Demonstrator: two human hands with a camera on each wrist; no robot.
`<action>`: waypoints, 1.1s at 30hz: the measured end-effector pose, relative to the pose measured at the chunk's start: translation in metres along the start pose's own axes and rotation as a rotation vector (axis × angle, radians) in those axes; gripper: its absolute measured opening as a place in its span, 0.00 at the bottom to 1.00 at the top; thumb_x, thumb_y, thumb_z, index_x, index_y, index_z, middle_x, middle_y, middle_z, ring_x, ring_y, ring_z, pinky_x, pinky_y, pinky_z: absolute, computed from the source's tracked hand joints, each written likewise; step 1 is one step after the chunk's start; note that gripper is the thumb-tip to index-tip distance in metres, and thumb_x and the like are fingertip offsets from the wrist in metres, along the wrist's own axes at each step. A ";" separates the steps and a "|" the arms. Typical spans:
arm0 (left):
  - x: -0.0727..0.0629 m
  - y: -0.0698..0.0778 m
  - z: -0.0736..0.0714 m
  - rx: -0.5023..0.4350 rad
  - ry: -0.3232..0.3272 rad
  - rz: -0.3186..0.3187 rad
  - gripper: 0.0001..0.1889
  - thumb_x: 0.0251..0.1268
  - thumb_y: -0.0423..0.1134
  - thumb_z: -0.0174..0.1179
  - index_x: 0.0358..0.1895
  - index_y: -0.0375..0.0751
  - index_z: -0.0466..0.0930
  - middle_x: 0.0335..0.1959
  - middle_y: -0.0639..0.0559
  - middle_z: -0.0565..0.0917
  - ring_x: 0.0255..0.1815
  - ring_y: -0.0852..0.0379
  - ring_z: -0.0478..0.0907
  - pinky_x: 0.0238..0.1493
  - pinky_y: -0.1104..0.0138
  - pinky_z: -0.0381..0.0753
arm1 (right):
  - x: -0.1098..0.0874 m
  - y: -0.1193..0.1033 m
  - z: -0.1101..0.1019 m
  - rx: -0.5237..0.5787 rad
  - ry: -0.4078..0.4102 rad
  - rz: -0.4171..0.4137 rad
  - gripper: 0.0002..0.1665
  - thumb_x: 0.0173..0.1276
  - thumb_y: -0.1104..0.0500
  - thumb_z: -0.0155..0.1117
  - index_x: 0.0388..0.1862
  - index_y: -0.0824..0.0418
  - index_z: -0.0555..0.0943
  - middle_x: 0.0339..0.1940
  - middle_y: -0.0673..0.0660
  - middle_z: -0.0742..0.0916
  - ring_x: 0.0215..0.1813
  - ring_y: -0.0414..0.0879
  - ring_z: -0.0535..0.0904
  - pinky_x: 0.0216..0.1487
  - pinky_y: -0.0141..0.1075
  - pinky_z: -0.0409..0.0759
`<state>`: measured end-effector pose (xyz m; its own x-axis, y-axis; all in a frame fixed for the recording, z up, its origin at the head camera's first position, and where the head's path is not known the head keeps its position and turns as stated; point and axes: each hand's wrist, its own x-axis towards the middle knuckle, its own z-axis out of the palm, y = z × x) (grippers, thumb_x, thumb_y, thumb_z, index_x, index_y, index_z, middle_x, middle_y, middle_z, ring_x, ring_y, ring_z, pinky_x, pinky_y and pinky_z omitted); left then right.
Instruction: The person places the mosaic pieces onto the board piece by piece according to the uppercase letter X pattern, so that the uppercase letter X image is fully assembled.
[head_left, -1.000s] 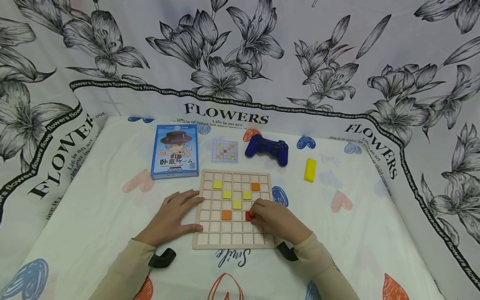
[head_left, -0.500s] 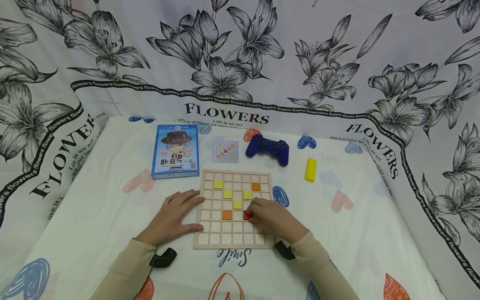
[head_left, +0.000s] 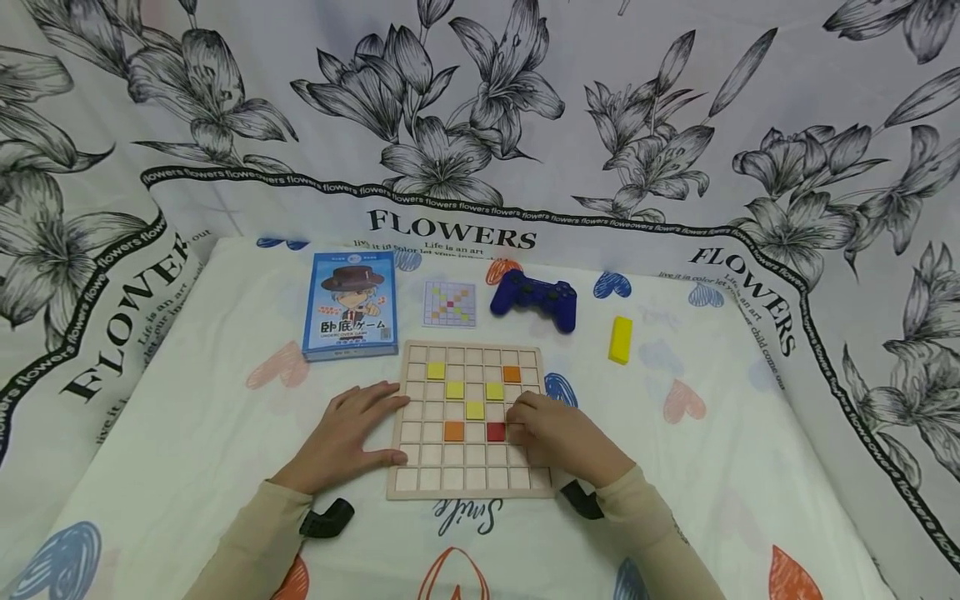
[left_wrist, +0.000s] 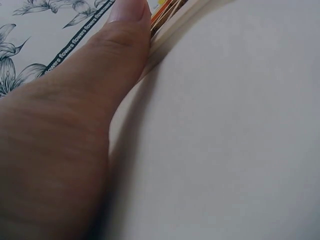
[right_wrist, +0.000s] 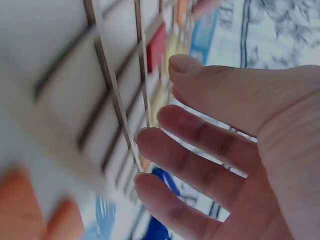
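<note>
A wooden grid board (head_left: 430, 478) lies flat on the cloth, holding several yellow tiles (head_left: 475, 410), two orange tiles (head_left: 453, 431) and one red tile (head_left: 496, 432). My left hand (head_left: 337, 442) rests against the board's left edge with fingers and thumb spread; the left wrist view shows its thumb (left_wrist: 117, 45) along that edge. Over the right part of the grid is my right hand (head_left: 566, 440), just right of the red tile. In the right wrist view its fingers (right_wrist: 175, 155) are loosely extended with nothing between them, apart from the red tile.
Behind the board stand a blue game box (head_left: 351, 304), a small patterned card (head_left: 450, 304) with coloured squares, and a dark blue game controller (head_left: 534, 298). A yellow block (head_left: 620, 340) lies farther right. Flower-printed fabric (head_left: 450, 125) hangs behind the cloth.
My right hand slid the red tile slightly left, then let go of it and drew back to the right. The left hand has kept its place.
</note>
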<state>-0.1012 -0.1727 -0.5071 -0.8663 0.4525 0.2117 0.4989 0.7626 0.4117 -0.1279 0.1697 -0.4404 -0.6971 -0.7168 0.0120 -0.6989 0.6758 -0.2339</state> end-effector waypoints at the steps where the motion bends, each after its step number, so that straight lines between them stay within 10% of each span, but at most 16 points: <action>1: 0.000 0.000 0.000 -0.004 0.003 0.001 0.43 0.50 0.71 0.60 0.68 0.54 0.67 0.70 0.50 0.66 0.72 0.49 0.60 0.71 0.49 0.51 | -0.004 0.003 -0.003 0.001 0.005 0.019 0.12 0.65 0.57 0.67 0.47 0.52 0.81 0.44 0.45 0.82 0.42 0.37 0.78 0.47 0.31 0.80; 11: -0.001 0.000 0.000 -0.021 -0.011 -0.005 0.42 0.51 0.70 0.60 0.69 0.55 0.66 0.71 0.52 0.65 0.72 0.51 0.59 0.72 0.50 0.50 | -0.041 0.033 -0.014 -0.134 -0.095 0.200 0.17 0.63 0.54 0.68 0.49 0.60 0.82 0.45 0.52 0.83 0.45 0.43 0.78 0.47 0.35 0.81; 17: 0.000 0.000 0.000 -0.020 -0.031 -0.018 0.43 0.51 0.72 0.58 0.69 0.56 0.66 0.72 0.52 0.64 0.73 0.51 0.58 0.72 0.51 0.49 | -0.049 0.037 -0.007 0.015 -0.081 0.327 0.15 0.63 0.56 0.68 0.48 0.56 0.80 0.44 0.50 0.81 0.40 0.40 0.77 0.45 0.36 0.81; 33: 0.001 0.001 -0.001 -0.019 -0.005 0.004 0.43 0.50 0.69 0.61 0.69 0.54 0.66 0.71 0.50 0.65 0.72 0.49 0.60 0.71 0.49 0.51 | -0.050 0.042 -0.001 0.019 -0.020 0.325 0.17 0.61 0.57 0.70 0.49 0.56 0.79 0.40 0.46 0.80 0.36 0.37 0.75 0.42 0.34 0.81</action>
<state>-0.1014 -0.1721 -0.5061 -0.8643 0.4575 0.2089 0.5014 0.7520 0.4278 -0.1222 0.2340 -0.4502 -0.8802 -0.4669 -0.0852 -0.4366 0.8669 -0.2407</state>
